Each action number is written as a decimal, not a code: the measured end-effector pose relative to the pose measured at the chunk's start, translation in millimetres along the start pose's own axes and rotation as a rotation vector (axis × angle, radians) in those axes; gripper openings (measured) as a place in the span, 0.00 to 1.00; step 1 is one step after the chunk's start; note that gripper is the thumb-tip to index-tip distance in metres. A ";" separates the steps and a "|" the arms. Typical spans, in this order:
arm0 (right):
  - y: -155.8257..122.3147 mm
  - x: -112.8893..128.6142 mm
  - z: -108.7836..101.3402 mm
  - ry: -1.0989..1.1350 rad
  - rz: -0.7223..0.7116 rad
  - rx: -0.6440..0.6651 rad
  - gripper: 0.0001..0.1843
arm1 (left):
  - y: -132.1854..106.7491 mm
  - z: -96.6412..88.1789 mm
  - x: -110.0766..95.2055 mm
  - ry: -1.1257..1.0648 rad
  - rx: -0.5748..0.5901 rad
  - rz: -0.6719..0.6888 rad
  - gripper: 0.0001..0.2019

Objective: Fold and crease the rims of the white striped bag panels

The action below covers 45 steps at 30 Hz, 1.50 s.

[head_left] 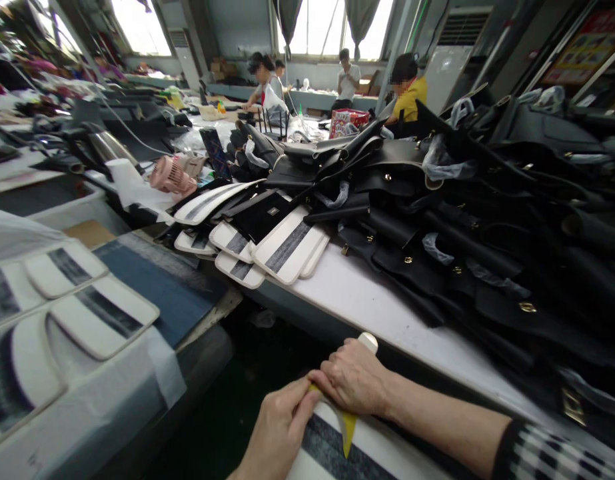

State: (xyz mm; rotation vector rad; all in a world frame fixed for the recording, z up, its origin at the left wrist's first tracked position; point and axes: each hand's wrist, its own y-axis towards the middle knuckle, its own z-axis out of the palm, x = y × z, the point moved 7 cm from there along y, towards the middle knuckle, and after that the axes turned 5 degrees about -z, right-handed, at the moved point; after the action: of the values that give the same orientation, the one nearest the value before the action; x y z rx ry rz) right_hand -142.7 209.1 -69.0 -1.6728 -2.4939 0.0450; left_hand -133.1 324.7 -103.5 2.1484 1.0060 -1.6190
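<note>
At the bottom edge lies a white panel with a dark grey stripe (332, 453). A yellow strip (346, 427) lies across its top end. My left hand (274, 430) pinches the upper end of that strip with thumb and fingers. My right hand (354, 381) is closed just right of it, knuckles up, resting on the panel's top edge. A white rounded tip (368, 342) sticks out above its fist; I cannot make out what it belongs to.
A white table (367, 300) carries a big heap of black leather bag parts (487, 220) and several white striped panels (287, 250). More striped panels (102, 313) lie on the left bench beside a blue mat (167, 287). A pink fan (171, 177) and other people sit farther back.
</note>
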 end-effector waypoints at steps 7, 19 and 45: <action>-15.2 0.4 0.6 0.012 0.071 0.019 0.31 | 18.5 14.4 23.1 -0.842 0.096 -0.343 0.29; -29.5 -5.8 7.9 0.068 0.145 0.034 0.31 | 34.8 21.3 28.6 -0.699 0.258 -0.307 0.20; -19.0 -33.5 41.2 1.363 0.429 -0.043 0.24 | 36.3 16.8 11.4 -0.655 0.389 -0.367 0.22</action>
State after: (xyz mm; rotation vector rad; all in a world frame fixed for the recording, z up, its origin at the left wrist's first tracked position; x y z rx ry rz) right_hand -153.0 173.1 -111.2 -1.4006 -1.1176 -0.7995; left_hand -119.7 292.8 -126.6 1.4572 0.9470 -2.6330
